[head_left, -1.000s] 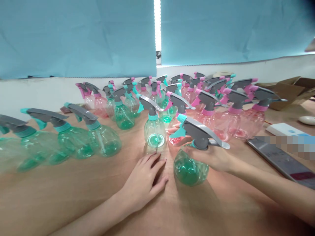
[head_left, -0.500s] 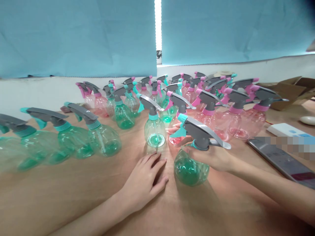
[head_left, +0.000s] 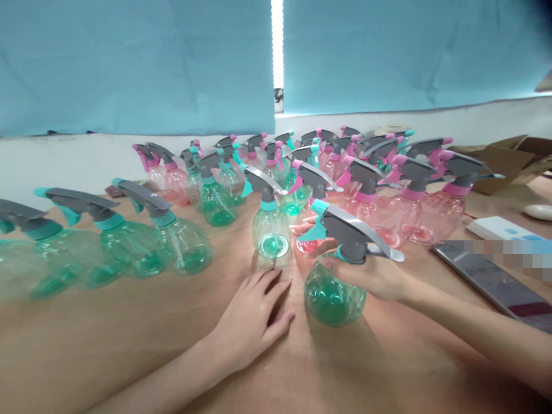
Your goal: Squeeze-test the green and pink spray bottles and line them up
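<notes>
A green spray bottle [head_left: 335,293] with a grey head and turquoise trigger stands near me, slightly tilted. My right hand [head_left: 366,275] grips it around the neck from the right, its fingers partly hidden behind the bottle. On the wooden table [head_left: 241,385] my left hand [head_left: 259,310] lies flat, fingers stretched forward, holding nothing. Just beyond its fingertips stands another green spray bottle [head_left: 271,233]. A pink spray bottle [head_left: 307,244] is partly hidden behind my right fingers.
Several green spray bottles [head_left: 183,244] line the left side. Several pink ones [head_left: 405,215] crowd the right and back. A phone [head_left: 487,282], a white power strip [head_left: 500,229], a white mouse [head_left: 539,212] and a cardboard box [head_left: 513,161] lie at the right. Blue blinds [head_left: 138,69] hang behind.
</notes>
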Demonstrator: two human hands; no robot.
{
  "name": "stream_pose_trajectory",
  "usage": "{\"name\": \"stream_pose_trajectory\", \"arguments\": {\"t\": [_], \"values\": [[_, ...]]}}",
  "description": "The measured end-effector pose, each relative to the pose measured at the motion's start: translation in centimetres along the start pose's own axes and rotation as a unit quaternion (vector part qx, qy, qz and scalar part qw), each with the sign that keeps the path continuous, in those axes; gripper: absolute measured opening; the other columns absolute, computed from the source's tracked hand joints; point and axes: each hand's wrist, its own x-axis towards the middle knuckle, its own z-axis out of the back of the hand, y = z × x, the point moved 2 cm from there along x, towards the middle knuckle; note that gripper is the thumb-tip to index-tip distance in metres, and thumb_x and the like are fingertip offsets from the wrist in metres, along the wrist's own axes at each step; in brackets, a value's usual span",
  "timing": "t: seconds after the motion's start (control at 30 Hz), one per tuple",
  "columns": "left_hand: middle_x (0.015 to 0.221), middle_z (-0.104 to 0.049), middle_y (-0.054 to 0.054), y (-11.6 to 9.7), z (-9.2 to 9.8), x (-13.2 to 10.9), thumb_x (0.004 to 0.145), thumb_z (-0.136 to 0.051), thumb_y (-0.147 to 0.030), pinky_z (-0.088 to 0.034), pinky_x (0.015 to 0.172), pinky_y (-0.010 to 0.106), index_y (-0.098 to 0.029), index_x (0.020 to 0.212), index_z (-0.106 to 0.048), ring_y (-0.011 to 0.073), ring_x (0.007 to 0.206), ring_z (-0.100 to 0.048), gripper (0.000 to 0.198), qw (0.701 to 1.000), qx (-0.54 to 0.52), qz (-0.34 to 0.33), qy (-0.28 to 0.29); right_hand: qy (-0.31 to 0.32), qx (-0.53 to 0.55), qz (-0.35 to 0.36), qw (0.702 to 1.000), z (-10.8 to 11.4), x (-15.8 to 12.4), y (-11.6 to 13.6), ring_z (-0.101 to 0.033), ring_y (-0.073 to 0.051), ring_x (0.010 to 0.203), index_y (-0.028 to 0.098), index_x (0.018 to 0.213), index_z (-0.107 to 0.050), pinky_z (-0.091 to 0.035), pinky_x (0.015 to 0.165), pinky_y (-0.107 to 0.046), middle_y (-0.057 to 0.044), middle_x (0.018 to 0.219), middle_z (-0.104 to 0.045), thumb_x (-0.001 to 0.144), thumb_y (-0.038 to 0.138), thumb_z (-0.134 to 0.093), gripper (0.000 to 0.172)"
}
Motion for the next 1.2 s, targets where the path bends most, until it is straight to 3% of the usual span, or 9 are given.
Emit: {"name": "stream_pose_trajectory", "arguments": {"t": [0.27,0.4,0.63,0.77,0.83,1.2], "values": [[0.136,-0.051,0.015,-0.04,0.04,-0.12,0.092,-0.052,-0.034,-0.04,0.1,0.052,-0.014,0.131,-0.052,0.0326,0.126,-0.044,0.043,1.0,0.003,0.0,0.001,0.011,0.005,0.017,1.0,-0.08,0.17,-0.09,-0.058,-0.014,0.065,0.025,0.114,-0.059,-0.054,0.062,-0.029,-0.001,0.081,-0.065,0.073,0.02,-0.052,0.042],[0.136,-0.051,0.015,0.02,0.03,-0.11,0.093,-0.052,-0.035,-0.04,0.1,0.052,-0.015,0.131,-0.052,0.0326,0.126,-0.044,0.043,1.0,0.003,-0.002,-0.002,0.008,0.01,0.011,1.0,-0.02,0.06,-0.12,-0.056,-0.014,0.064,0.026,0.113,-0.059,-0.052,0.058,-0.027,-0.001,0.08,-0.064,0.072,0.018,-0.051,0.043],[0.135,-0.052,0.015,0.0,0.02,-0.02,0.092,-0.052,-0.034,-0.041,0.099,0.052,-0.015,0.13,-0.053,0.0326,0.125,-0.045,0.042,1.0,0.0,-0.001,-0.004,0.026,0.033,0.005,0.999,0.02,0.11,0.13,-0.056,-0.014,0.064,0.024,0.094,-0.061,-0.053,0.061,-0.029,0.001,0.072,-0.057,0.072,0.018,-0.051,0.025],[0.135,-0.052,0.015,-0.05,0.11,-0.05,0.092,-0.052,-0.034,-0.041,0.1,0.052,-0.015,0.13,-0.054,0.0327,0.125,-0.045,0.042,1.0,0.003,-0.001,-0.001,0.031,0.035,-0.024,0.999,0.02,0.18,0.3,-0.055,-0.013,0.062,0.023,0.071,-0.052,-0.05,0.055,-0.026,0.002,0.066,-0.052,0.071,0.019,-0.049,0.005],[0.135,-0.052,0.016,-0.05,0.12,-0.03,0.093,-0.051,-0.034,-0.041,0.1,0.052,-0.014,0.13,-0.054,0.033,0.125,-0.045,0.042,1.0,0.006,0.0,0.0,0.029,0.027,-0.035,0.999,0.04,0.11,0.32,-0.054,-0.014,0.061,0.023,0.066,-0.049,-0.049,0.053,-0.026,0.002,0.064,-0.051,0.069,0.02,-0.049,0.005],[0.135,-0.051,0.014,0.04,0.0,-0.12,0.092,-0.052,-0.034,-0.041,0.1,0.051,-0.016,0.13,-0.054,0.0328,0.125,-0.045,0.042,1.0,-0.001,-0.003,-0.01,0.043,0.036,-0.055,0.997,0.24,0.15,0.42,-0.051,-0.012,0.063,0.022,0.073,-0.057,-0.048,0.056,-0.025,0.001,0.068,-0.056,0.068,0.019,-0.05,0.009]]}}
